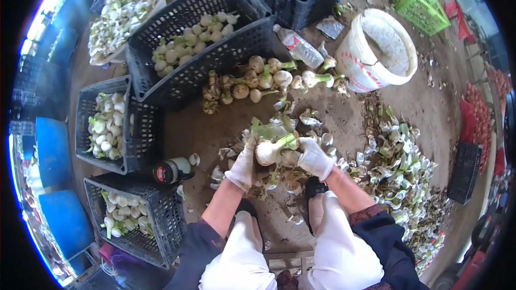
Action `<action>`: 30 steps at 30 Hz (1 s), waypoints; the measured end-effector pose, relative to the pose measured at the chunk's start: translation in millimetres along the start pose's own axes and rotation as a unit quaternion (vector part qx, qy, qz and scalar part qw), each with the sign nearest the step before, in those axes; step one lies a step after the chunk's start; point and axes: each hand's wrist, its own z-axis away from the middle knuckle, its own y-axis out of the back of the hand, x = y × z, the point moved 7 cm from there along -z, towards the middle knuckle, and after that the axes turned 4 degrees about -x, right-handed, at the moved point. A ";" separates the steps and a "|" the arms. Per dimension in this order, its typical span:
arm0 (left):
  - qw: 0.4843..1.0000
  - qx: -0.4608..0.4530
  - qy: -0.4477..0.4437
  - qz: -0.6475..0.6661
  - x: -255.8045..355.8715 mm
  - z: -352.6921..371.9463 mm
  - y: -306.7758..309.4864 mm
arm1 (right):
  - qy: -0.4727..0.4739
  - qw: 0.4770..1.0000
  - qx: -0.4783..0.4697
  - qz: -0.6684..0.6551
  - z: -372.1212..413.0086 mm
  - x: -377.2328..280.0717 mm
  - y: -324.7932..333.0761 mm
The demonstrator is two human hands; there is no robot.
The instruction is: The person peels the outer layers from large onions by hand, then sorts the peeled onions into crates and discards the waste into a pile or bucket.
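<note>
Between my hands is a white bulb (265,153) with a thick green stem, an onion or garlic by its look. My left hand (243,165), in a white glove, is closed at the bulb's left side. My right hand (315,160), gloved too, closes round the stem end on the right. Loose skins (290,178) lie on the ground below and around both hands. Just beyond, a row of untrimmed bulbs (265,77) with roots and stems lies on the floor. My fingertips are partly hidden by the bulb and leaves.
Cleaned bulbs fill part of a large black crate (201,59) and two smaller crates (128,123) (165,231) at left. A jar (166,172) stands between these. Beyond lie a plastic bottle (301,47) and white bucket (349,59). A peelings heap (400,174) spreads at right.
</note>
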 end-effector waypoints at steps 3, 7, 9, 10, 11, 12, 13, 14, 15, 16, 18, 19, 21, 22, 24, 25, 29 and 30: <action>0.893 -0.034 -0.324 -0.310 27.9 -7.1 -6.8 | -0.099 0.980 0.146 -0.090 1.2 24.3 17.0; 0.947 0.018 -0.257 -0.191 25.3 -11.8 -5.5 | -0.147 0.933 0.091 -0.315 2.9 30.6 22.5; 0.877 0.050 -0.335 -0.341 42.2 -19.3 -6.3 | -0.165 0.925 0.056 -0.337 8.3 31.3 23.1; 0.820 0.083 -0.363 -0.434 48.0 -13.8 -9.1 | -0.177 0.916 0.016 -0.358 7.7 30.5 15.0; 0.751 0.113 -0.387 -0.523 52.2 -6.2 -14.7 | -0.224 0.913 0.076 -0.332 8.3 36.3 19.7; 0.785 0.063 -0.380 -0.485 49.2 -4.1 -17.9 | -0.199 0.915 0.098 -0.337 3.7 36.3 20.2; 0.815 0.013 -0.372 -0.444 46.2 -0.8 -24.0 | -0.173 0.915 0.120 -0.343 -1.6 34.1 20.1; 0.914 -0.018 -0.287 -0.285 35.2 -2.1 -21.4 | -0.205 0.957 0.021 -0.203 1.0 25.9 22.5; 0.920 -0.015 -0.296 -0.258 38.8 1.8 -28.4 | -0.106 0.987 -0.007 -0.119 -3.4 21.6 17.2; 0.907 0.027 -0.292 -0.303 39.5 -3.1 -14.1 | -0.082 0.993 -0.029 -0.077 -7.3 25.4 16.5; 0.876 0.077 -0.276 -0.388 45.2 -4.0 -8.2 | -0.089 0.995 0.025 0.026 -21.6 31.0 35.6; 0.877 0.079 -0.274 -0.388 45.8 0.0 -10.4 | -0.122 0.984 0.102 0.083 -29.8 29.5 54.0; 0.897 -0.016 -0.295 -0.330 45.1 10.0 -23.7 | -0.085 0.950 0.150 0.261 -43.7 31.9 78.5; 0.926 -0.008 -0.290 -0.242 51.4 18.5 -25.1 | -0.100 0.936 0.146 0.303 -42.5 52.8 85.7; 0.931 0.033 -0.348 -0.104 67.9 21.9 5.9 | -0.106 0.924 0.136 0.341 -37.1 68.4 96.8; 0.923 0.056 -0.380 -0.024 79.5 22.9 22.3 | -0.136 0.903 0.123 0.389 -29.1 75.1 98.7; 0.932 0.043 -0.300 0.198 97.3 30.1 59.4 | -0.187 0.917 0.076 0.343 -9.1 79.6 91.6; 0.925 0.095 -0.307 0.203 101.4 40.8 67.5 | -0.183 0.920 0.072 0.339 -10.9 64.0 81.4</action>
